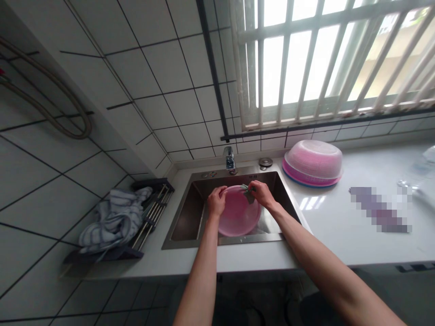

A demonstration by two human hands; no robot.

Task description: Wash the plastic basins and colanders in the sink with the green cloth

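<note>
A round pink basin [238, 217] sits in the stainless steel sink [185, 222], below the faucet [229, 159]. My left hand [216, 200] grips the basin's rim at its upper left, fingers closed over the edge. At the upper right of the rim, my right hand [262, 193] is closed on a small greenish-grey cloth [249, 194], which hangs over the basin's edge. Part of the cloth is hidden by my fingers.
Right of the sink, stacked pink basins [313, 162] lie upside down on the white counter [326, 231]. A metal drain strainer [265, 162] is behind the sink. A striped towel [117, 217] lies on a rack [154, 215] at left. A clear container [423, 167] stands far right.
</note>
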